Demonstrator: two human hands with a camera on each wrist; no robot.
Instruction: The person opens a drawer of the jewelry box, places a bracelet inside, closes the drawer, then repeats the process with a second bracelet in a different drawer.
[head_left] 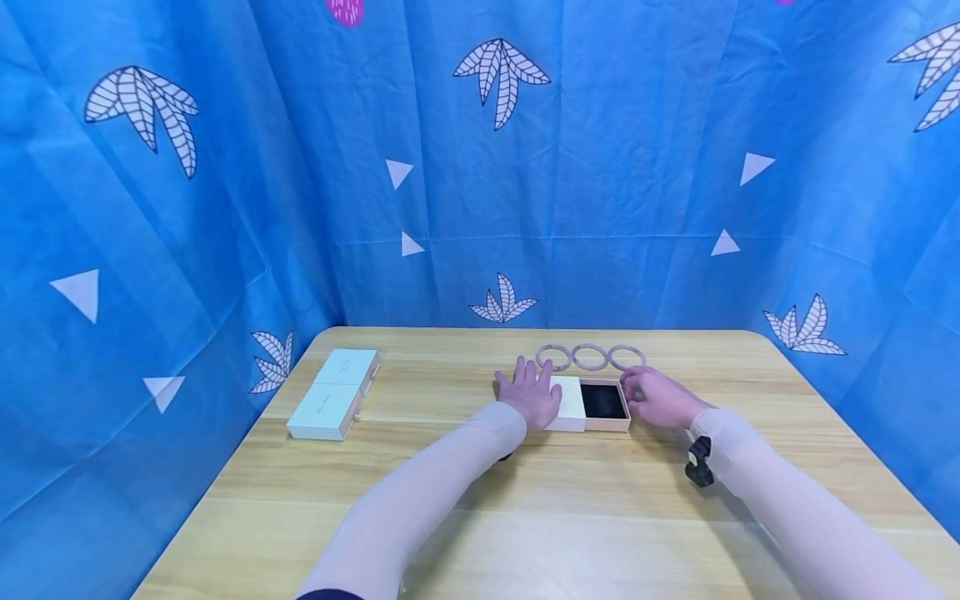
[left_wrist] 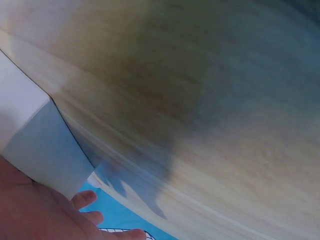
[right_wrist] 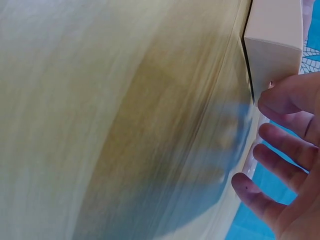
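While blue curtains (head_left: 622, 150) printed with white leaves and triangles are enclosing the upper frame and both sides, a pale wood-grained table (head_left: 555, 517) is filling the lower frame and bearing a partly open box (head_left: 573, 407), black inside, right of centre. The left hand (head_left: 531, 402) is resting on the box's left part, fingers straight and spread, gripping nothing. The right hand (head_left: 660, 398) is pinching the box's right end with thumb and forefinger, other fingers loose. Three rings (head_left: 590, 368) are lying in a row just above; two closed boxes (head_left: 326, 410) are lying end to end, left of centre.
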